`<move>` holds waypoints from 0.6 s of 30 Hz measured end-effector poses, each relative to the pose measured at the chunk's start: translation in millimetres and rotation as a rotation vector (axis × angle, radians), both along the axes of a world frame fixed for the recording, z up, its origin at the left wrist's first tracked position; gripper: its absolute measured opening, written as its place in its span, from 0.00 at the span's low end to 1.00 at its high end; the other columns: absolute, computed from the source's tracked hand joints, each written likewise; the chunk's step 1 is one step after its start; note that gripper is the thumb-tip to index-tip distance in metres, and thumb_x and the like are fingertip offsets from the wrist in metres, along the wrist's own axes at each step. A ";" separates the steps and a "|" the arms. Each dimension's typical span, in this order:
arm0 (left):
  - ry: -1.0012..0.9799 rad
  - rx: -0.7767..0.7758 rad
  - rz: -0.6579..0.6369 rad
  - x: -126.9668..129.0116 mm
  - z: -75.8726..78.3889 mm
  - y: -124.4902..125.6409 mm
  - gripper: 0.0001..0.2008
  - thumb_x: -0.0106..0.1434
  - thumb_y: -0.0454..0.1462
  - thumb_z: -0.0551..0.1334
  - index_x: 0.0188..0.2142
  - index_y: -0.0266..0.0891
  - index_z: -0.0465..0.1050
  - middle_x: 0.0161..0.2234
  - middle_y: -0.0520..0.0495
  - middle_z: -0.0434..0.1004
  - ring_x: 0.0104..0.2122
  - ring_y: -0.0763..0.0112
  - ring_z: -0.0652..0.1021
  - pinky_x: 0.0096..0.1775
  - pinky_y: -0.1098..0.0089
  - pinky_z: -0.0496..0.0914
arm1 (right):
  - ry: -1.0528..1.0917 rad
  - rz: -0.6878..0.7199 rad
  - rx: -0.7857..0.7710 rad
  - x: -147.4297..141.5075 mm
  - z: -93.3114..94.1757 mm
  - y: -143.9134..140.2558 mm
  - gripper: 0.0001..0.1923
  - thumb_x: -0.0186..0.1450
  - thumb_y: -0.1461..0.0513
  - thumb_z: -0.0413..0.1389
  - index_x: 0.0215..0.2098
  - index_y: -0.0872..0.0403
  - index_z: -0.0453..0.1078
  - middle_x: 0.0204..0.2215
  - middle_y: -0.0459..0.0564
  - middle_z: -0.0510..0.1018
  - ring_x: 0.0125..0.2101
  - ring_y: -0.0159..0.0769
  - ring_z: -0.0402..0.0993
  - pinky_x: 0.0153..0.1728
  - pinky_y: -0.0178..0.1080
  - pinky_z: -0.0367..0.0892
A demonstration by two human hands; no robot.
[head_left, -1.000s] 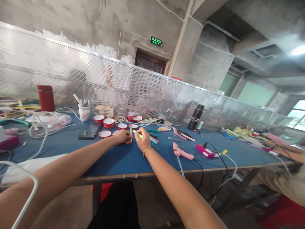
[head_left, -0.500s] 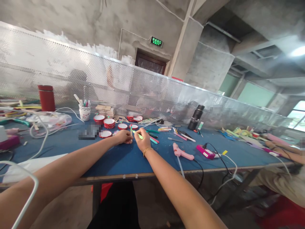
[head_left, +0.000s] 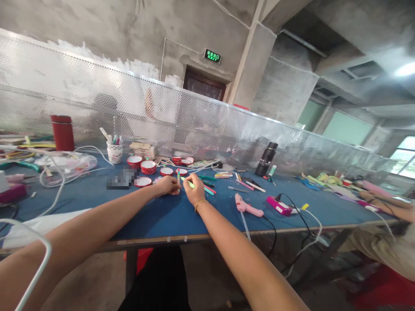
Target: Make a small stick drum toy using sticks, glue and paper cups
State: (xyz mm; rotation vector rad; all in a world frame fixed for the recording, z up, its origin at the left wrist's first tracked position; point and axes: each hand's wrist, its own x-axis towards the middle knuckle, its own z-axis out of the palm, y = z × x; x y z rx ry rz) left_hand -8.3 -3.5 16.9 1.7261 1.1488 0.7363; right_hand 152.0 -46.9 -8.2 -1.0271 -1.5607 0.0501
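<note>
The left hand (head_left: 167, 185) rested on the blue table (head_left: 162, 216), fingers curled around the foot of a green stick (head_left: 178, 175) that stood upright just past its fingertips. The right hand (head_left: 193, 188), just beside it and wearing a gold bracelet (head_left: 201, 203), pinched a light green stick (head_left: 189, 183) that slanted toward the left hand. Red-rimmed tape rolls (head_left: 142, 166) lay just beyond the hands; a pink glue gun (head_left: 248, 207) lay off to the right.
</note>
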 end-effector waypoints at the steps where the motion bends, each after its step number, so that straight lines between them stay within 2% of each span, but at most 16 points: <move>1: -0.002 0.001 0.000 0.1 -0.1 0.0 0.17 0.48 0.43 0.78 0.23 0.40 0.72 0.23 0.53 0.80 0.25 0.72 0.79 0.33 0.74 0.75 | 0.007 -0.002 -0.001 0.3 0.0 0.4 0.08 0.65 0.57 0.53 0.28 0.48 0.62 0.24 0.44 0.75 0.27 0.37 0.71 0.33 0.37 0.64; 11: -0.028 -0.007 0.001 -0.2 -6.1 7.1 0.16 0.49 0.42 0.77 0.22 0.39 0.72 0.22 0.51 0.80 0.25 0.71 0.80 0.32 0.74 0.75 | 0.026 0.090 0.014 -4.3 -1.6 -1.1 0.09 0.65 0.56 0.53 0.29 0.49 0.64 0.25 0.44 0.75 0.27 0.36 0.71 0.33 0.37 0.65; 18: -0.025 -0.012 -0.002 0.2 -5.8 8.1 0.17 0.49 0.43 0.77 0.22 0.39 0.71 0.22 0.52 0.80 0.25 0.72 0.80 0.33 0.74 0.75 | 0.015 0.060 0.009 -2.7 -0.8 -0.4 0.08 0.65 0.57 0.53 0.28 0.48 0.63 0.25 0.44 0.74 0.27 0.36 0.70 0.33 0.37 0.64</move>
